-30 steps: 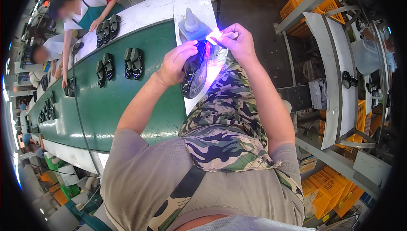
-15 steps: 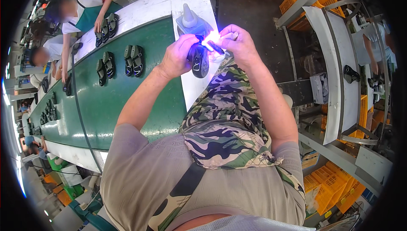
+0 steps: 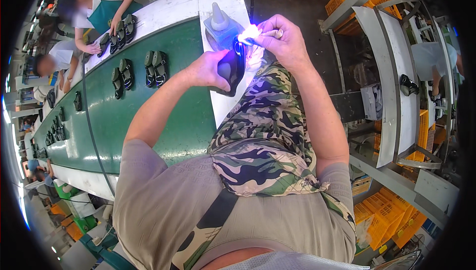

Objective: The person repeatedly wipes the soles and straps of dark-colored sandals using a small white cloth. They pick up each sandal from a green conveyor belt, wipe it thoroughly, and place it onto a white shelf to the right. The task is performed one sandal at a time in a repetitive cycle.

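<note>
fingers of the left hand [image 3: 207, 70] are parted and curved, thumb on the near side and the others on the far side, with a glossy black shoe [image 3: 234, 74] gripped between them. it stands tilted just to the right of those fingers; whether its lower end touches anything is hard to tell. fingers of the right hand [image 3: 285, 44] are closed in a pinch on a thin tool [image 3: 275, 33], whose pale end pokes out past the thumb. a bright white-violet glow [image 3: 249, 35] sits between the two sets of fingertips, near the top of the shoe, and its glare hides whether the tool touches it. just beyond the left fingers is a bluish translucent bottle [image 3: 221, 31] with a cone nozzle, on the white table strip [image 3: 226, 109] that runs beneath the hands. to the left of the left fingers spreads a green surface [image 3: 124, 111], where a pair of black shoes [image 3: 156, 69] lies near, and another pair [image 3: 122, 78] farther off. well apart, at the upper left, a co-worker's hands rest by more dark shoes [image 3: 124, 33]. nearer the body than the fingers hangs a camouflage apron [image 3: 267, 171]. far to the right of the right fingers, a single dark shoe [image 3: 408, 85] lies on a pale shelf [image 3: 389, 76].
</note>
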Demonstrator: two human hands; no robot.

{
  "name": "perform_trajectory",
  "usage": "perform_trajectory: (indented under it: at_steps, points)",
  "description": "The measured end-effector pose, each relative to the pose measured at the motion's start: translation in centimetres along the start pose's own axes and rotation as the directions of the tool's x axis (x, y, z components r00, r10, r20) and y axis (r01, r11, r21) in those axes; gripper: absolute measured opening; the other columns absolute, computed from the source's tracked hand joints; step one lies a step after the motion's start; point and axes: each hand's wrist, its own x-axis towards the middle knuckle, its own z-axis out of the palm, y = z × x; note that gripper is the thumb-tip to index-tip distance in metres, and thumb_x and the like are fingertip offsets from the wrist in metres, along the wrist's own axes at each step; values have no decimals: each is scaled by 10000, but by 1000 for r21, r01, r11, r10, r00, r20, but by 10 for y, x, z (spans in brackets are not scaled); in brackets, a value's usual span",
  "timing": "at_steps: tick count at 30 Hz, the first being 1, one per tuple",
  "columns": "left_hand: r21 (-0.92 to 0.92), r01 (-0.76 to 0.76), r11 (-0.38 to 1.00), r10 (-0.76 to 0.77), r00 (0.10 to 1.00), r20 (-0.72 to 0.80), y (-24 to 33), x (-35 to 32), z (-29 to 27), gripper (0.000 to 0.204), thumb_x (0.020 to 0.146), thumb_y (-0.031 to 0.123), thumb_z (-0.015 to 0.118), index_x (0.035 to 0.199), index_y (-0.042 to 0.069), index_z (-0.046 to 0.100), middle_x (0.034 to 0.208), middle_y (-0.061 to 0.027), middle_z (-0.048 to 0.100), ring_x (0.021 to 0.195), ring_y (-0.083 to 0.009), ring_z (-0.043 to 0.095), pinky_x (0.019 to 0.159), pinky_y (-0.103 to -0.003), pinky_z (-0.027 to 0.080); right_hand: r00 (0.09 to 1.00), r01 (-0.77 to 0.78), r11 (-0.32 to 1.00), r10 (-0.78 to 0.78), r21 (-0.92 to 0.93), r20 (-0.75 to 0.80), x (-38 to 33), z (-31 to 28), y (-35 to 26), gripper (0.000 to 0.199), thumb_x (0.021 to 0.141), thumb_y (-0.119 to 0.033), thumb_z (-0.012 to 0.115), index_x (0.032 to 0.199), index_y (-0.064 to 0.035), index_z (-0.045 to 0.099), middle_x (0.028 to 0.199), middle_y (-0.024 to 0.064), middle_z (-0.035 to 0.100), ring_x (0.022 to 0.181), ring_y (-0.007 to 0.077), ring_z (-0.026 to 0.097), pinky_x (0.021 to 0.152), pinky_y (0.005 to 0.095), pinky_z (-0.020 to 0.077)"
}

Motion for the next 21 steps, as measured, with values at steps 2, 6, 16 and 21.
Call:
perform_trajectory:
  at_steps: [2, 6, 16, 21]
  points:
    - [-128, 5, 992, -2, 1000, 25, -6, 0, 1, 750, 531, 144, 893, 1196, 21, 569, 994, -19, 659, 865, -131, 613, 845, -290, 506, 999, 48, 999, -48, -17, 0, 2, 1, 4, 148, 824, -22, 722, 901, -12, 595, 883, 46, 652, 741, 75, 585, 662, 252, 502]
    - [-413, 113, 903, -69, 990, 120, -10, -1, -1, 801, 592, 161, 875, 1294, -17, 534, 1098, -53, 653, 994, -168, 611, 928, -311, 485, 997, 82, 995, -82, -60, 15, 0, 4, 13, 142, 823, -9, 710, 897, -6, 589, 944, 69, 659, 797, 96, 598, 686, 268, 517]
    - [-737, 217, 641, -159, 976, 149, -26, 5, 6, 647, 641, 138, 794, 1228, -18, 571, 1040, -61, 683, 920, -159, 658, 868, -293, 509, 999, 29, 999, -28, -36, 37, -15, 13, 31, 145, 805, -5, 707, 891, -1, 590, 956, 84, 669, 850, 133, 617, 746, 293, 525]
    - [-858, 181, 480, -174, 979, 109, -21, 8, 8, 623, 681, 146, 789, 1238, -14, 559, 1050, -70, 676, 938, -174, 658, 915, -333, 511, 996, 6, 999, -3, -33, 87, -24, 15, 44, 153, 803, -14, 712, 877, -11, 578, 979, 94, 648, 889, 146, 607, 776, 299, 510]
